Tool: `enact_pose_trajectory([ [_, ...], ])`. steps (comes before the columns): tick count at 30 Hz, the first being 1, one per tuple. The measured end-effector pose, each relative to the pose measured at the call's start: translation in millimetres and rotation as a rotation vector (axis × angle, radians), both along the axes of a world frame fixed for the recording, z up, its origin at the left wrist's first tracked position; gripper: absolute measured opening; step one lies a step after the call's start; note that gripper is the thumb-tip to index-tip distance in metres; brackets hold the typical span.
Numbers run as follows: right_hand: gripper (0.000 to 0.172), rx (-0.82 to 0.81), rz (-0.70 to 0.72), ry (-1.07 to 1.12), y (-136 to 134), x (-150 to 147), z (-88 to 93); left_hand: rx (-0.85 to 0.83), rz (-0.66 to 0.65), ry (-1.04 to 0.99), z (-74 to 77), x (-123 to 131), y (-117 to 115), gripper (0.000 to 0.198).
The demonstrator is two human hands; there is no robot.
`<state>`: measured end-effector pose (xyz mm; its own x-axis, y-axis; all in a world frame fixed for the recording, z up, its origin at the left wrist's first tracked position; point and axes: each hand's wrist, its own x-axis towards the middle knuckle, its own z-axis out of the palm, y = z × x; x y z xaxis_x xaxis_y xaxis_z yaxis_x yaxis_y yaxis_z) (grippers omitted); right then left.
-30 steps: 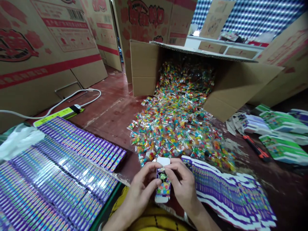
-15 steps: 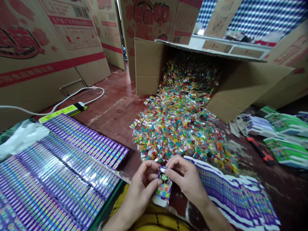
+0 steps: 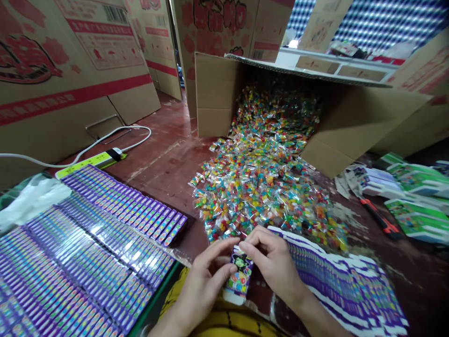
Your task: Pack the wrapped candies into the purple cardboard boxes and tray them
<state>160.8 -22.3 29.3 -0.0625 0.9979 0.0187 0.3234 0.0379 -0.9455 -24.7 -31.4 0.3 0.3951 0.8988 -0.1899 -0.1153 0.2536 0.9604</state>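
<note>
My left hand [image 3: 206, 283] and my right hand [image 3: 271, 264] both grip a small purple box [image 3: 239, 276] printed with a cartoon figure, held upright near the bottom middle. My fingertips pinch its top end, which looks closed. Just beyond my hands lies a heap of clear candy packets [image 3: 259, 182] with coloured sweets, spilling from a tipped cardboard carton [image 3: 217, 93]. To the right of my right hand runs a fanned row of flat purple box blanks [image 3: 351, 285]. Rows of filled purple boxes [image 3: 87, 252] lie packed at the left.
A yellow-green power strip [image 3: 91, 163] with a white cable lies on the red floor at the left. A white plastic bag [image 3: 31, 199] rests by the rows. An orange-handled cutter [image 3: 380, 220] and green boxes [image 3: 414, 210] sit at the right. Large printed cartons [image 3: 70, 70] stand behind.
The white top flap that stood open on the box a second ago is now folded down and tucked in. My hands and the box shifted slightly lower.
</note>
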Motion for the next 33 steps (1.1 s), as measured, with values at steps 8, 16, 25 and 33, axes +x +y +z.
enact_pose_trajectory([
  [8, 0.030, -0.164, 0.292, 0.022, -14.2, 9.6, 2.0, -0.023, -0.009, 0.036, -6.3, -15.1, -3.6, 0.015],
  [16, 0.022, 0.175, 0.304, -0.480, 36.9, -33.8, -21.1, 0.026, 0.277, 0.239, 45.7, -87.0, 18.8, 0.030],
  [25, 0.014, 0.160, 0.354, -0.569, 63.5, -66.4, -37.0, -0.107, 0.416, 0.030, 48.0, -100.0, 25.0, 0.034],
  [33, 0.022, 0.071, -0.108, -0.116, 55.5, -10.9, 10.0, 0.234, 0.159, 0.470, 5.3, -56.8, 14.1, 0.036],
])
